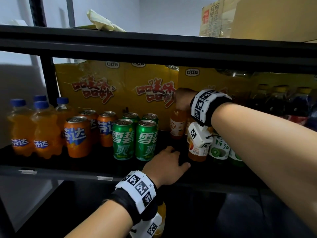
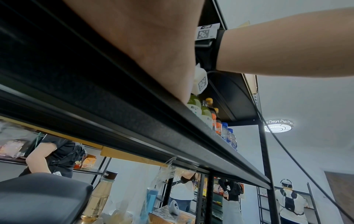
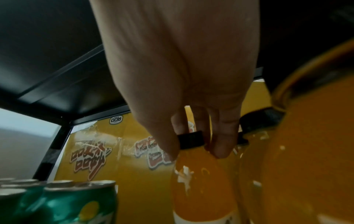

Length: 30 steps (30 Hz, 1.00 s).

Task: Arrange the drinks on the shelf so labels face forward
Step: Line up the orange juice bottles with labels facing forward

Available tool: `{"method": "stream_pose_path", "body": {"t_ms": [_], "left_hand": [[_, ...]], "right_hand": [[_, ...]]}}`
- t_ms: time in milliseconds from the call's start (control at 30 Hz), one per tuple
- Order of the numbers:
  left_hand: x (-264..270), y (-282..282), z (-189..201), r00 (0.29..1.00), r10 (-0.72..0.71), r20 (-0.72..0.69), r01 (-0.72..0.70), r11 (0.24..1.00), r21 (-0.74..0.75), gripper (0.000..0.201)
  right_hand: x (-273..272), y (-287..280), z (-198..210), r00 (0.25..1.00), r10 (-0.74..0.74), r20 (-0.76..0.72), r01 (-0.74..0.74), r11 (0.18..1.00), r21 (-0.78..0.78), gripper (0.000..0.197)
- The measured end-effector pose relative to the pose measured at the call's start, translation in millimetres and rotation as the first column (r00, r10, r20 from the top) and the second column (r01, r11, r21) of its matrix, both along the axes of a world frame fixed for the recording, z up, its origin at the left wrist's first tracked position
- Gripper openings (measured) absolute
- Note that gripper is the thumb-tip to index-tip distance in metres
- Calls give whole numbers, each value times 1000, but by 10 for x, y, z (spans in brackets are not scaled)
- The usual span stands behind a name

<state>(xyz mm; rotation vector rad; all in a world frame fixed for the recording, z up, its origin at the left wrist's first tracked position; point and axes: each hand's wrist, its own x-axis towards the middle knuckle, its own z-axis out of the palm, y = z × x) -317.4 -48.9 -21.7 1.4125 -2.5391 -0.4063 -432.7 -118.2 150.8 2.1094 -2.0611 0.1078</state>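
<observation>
The right hand pinches the black cap of an orange juice bottle at the far side of the shelf, left hand resting loose at its near edge, and a careless twist might topple the neighbouring near bottle.

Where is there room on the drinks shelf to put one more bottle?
Bare shelf shows between the green cans and the orange juice bottles, behind the left hand. Left of it, cans and bottles stand packed.
</observation>
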Motion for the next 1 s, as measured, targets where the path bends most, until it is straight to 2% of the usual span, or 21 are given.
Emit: {"method": "stream_pose_path", "body": {"t_ms": [67,167,267,333,433,500,567,633,733,833,933,1000], "left_hand": [[4,13,17,1000,0,0,0,1000,5,71],[1,34,43,1000,10,-26,-10,1000,6,75],[20,50,33,985,30,-168,-29,1000,6,87],[29,63,19,941,51,-336,-55,998,-3,95],[42,112,38,844,38,-535,-105,990,-96,90],[49,152,78,733,24,-680,-79,996,-50,83],[70,202,123,609,33,-792,38,997,71,76],[100,246,159,518,49,-854,116,985,127,64],[157,303,155,387,49,-921,121,987,104,50],[213,339,174,291,69,-954,160,980,120,48],[233,336,245,257,73,-964,187,974,124,56],[268,320,233,292,67,-954,196,972,129,60]], "right_hand": [[26,55,-3,1000,9,12,-9,1000,-7,32],[-10,210,40,999,34,32,-32,997,-72,14],[-79,339,61,989,87,122,-68,986,-152,25],[-137,466,93,967,152,206,-109,972,-206,23],[-221,646,140,921,229,315,-137,948,-289,13],[-240,751,128,873,266,409,-125,932,-340,11],[-247,849,84,792,309,526,-107,920,-378,11],[-244,943,-3,670,361,649,-92,907,-410,14],[-207,1069,-198,469,460,754,-81,872,-483,23],[-150,1145,-512,365,417,833,18,891,-454,42],[-106,1166,-932,262,349,900,-24,934,-356,67],[-70,1163,-1183,136,357,924,-52,934,-353,61]]}}
